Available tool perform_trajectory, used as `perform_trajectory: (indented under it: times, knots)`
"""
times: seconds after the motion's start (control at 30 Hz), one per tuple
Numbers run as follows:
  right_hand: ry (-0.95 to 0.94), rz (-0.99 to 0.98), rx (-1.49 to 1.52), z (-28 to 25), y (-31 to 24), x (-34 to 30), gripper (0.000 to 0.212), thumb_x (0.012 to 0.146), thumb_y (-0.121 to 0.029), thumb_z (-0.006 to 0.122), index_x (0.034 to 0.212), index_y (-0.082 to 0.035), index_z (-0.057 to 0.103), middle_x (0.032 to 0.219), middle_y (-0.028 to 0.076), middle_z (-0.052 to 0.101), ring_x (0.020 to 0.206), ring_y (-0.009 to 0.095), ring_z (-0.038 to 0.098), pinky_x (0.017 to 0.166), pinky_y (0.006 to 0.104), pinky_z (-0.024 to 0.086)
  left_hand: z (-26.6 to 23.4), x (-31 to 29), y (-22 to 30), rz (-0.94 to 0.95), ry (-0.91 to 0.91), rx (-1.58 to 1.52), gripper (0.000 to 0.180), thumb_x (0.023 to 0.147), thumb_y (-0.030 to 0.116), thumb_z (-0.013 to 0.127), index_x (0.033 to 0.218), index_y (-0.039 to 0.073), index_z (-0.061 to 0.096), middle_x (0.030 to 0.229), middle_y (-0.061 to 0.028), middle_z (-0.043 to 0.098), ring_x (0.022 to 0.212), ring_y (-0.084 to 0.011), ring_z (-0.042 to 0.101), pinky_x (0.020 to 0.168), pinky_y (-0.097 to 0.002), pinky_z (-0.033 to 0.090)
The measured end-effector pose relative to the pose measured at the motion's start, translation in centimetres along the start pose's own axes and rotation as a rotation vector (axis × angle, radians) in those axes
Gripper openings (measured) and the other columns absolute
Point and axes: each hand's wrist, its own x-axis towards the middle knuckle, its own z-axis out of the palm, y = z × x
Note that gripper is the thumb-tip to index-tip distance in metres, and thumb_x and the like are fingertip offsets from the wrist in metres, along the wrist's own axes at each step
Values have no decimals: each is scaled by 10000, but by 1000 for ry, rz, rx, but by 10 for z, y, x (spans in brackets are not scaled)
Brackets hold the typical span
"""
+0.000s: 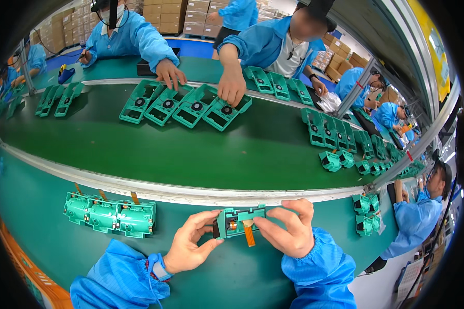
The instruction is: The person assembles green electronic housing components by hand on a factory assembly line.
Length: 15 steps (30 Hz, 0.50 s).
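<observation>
A small green plastic housing (237, 215) is held between my two hands just above the green bench, near the conveyor's edge. Inside it shows a copper-coloured part, and an orange flat ribbon cable (249, 235) hangs from its front. My left hand (193, 242) grips the housing's dark left end between thumb and fingers. With thumb and fingertips closed at its right end, my right hand (291, 229) touches the housing near the top of the ribbon cable. Left of my hands stand several similar green housings (111, 215) in a row, ribbon cables sticking up.
Beyond a pale rail (191, 195) runs a green conveyor belt (191, 154) carrying green shell frames (195, 106), handled by co-workers opposite. More green housings (366, 213) sit at the bench's right. An orange crate (28, 268) stands at lower left; a metal post (397, 172) rises at right.
</observation>
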Motion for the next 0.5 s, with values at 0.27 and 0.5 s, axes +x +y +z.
perform_trajectory:
  times: [0.27,0.5]
  knots:
    - [-73,-133,-72,3,3,-2,268,612,-122,629,880,-126,645,901,-28,514,886,163,441,728,297,368,0,2,4,-25,-67,70,555,715,-136,571,1190,41,347,1202,-118,423,1046,-203,477,847,-340,429]
    - [210,185,143,10,15,-4,236,582,-5,650,793,-107,620,826,32,512,802,199,464,688,326,382,-1,1,0,-52,-43,37,524,735,-107,577,1196,9,355,1184,-124,451,1033,-196,490,836,-329,437]
